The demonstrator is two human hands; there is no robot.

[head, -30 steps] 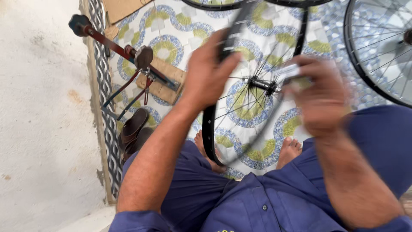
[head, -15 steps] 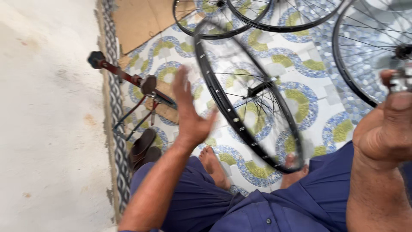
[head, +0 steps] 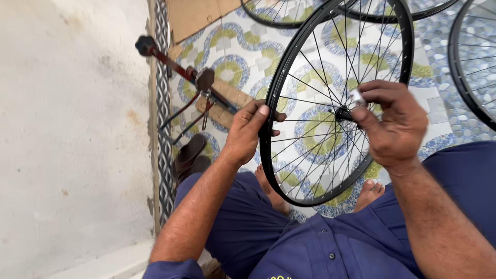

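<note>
One spoked bicycle wheel (head: pixel 330 111) up front, black rim, held upright over the lap, its lower arc down between two bare feet, one (head: pixel 271 192) left of the rim's bottom, one (head: pixel 370 192) right of it. Three more wheels lying on the patterned tile floor (head: pixel 248 62) beyond: two (head: pixel 274 13) (head: pixel 413 6) overlapping along the top edge, one (head: pixel 473 62) cut off at the right. Two hands at work. Left hand (head: pixel 248 133) clamped on the rim's left side, fingers curled over the black edge, thumb pressed along it, forearm rising from the lower left. Right hand (head: pixel 392 121) in front of the spokes at the hub (head: pixel 342 113), thumb and forefinger pinching a small silvery piece (head: pixel 356 96), other fingers bent and bunched, wrist cocked, forearm coming up from the lower right corner. Small piece too blurred to name. One red-brown metal stand (head: pixel 181 70) lying by the wall, a wooden block (head: pixel 230 103) under it. One pair of dark sandals (head: pixel 188 157) just below that, beside the left knee. One sheet of cardboard (head: pixel 194 18) at the top. Blue shirt and trousers (head: pixel 320 243) filling the bottom.
</note>
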